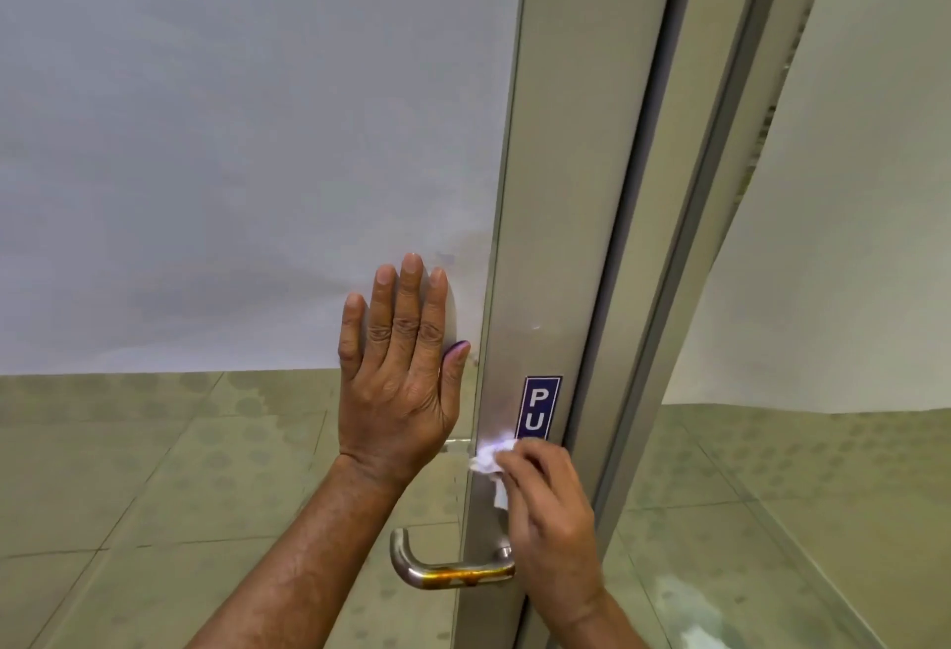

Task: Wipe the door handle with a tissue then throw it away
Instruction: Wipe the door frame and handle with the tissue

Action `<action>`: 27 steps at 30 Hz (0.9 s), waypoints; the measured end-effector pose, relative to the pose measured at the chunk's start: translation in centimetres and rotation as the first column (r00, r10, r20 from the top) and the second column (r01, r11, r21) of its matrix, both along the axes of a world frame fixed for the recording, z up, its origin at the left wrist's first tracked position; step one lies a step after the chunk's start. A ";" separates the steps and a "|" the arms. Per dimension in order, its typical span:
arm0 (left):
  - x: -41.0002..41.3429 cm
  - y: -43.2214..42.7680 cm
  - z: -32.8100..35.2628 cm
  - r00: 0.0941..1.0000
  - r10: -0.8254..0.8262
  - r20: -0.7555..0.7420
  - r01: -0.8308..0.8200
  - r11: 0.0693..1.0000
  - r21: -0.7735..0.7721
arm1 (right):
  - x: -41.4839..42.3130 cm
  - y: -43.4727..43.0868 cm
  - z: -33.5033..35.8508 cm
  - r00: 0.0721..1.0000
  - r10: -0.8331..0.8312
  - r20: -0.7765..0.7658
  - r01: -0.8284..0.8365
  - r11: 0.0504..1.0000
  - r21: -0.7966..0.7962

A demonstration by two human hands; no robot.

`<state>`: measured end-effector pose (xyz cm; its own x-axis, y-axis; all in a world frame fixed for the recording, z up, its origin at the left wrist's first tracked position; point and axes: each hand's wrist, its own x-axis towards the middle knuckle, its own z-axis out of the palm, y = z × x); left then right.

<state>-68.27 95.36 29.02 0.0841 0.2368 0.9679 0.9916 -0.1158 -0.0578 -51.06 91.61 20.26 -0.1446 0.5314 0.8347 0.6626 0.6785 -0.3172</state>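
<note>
I count two hands, one tissue, one door handle and one blue sticker in my view. My left hand (399,370) lies flat against the frosted glass panel (247,144) of the door, fingers spread and straight, thumb tip just beside the metal door frame (561,185). My right hand (548,520) is lower and to the right, its fingers pinching a crumpled white tissue (491,458) and pressing it on the frame just under the sticker (540,406) — the tissue sits above the door handle (442,568), not touching it. The handle is a single steel lever that juts left from the frame near the bottom of the view, with a rusty orange-brown stain along its bar; its base on the frame is partly hidden behind my right hand. The sticker shows only the white letters "P" and "U"; whatever follows is covered by the tissue and my fingers. Both forearms are cut off at the lower edge. Through the clear lower glass I see a tiled floor (154,468) with a faint dotted pattern, and at the far lower right a pale smear on it that I cannot identify.
</note>
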 end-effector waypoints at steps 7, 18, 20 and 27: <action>-0.2 0.2 -0.2 1.000 0.030 0.004 -0.030 0.999 0.011 | -2.8 1.1 4.0 0.993 0.001 -0.120 0.008 0.997 0.080; -0.1 0.3 -0.1 0.999 0.038 -0.002 -0.038 0.999 0.021 | -2.7 0.6 3.2 0.996 -0.038 -0.083 0.043 0.997 0.065; -0.1 0.1 -0.1 1.000 0.025 -0.006 -0.025 1.000 0.012 | -1.5 -0.3 1.1 0.999 -0.030 -0.026 0.030 1.000 0.006; -0.2 0.3 0.1 1.000 0.030 0.005 -0.030 0.999 0.016 | -3.1 1.1 4.7 0.975 -0.041 -0.218 0.057 0.996 0.069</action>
<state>-68.44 95.62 29.14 0.0724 0.2232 0.9721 0.9949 -0.0847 -0.0546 -54.15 92.75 24.93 0.0682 0.4688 0.8807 0.6168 0.6740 -0.4065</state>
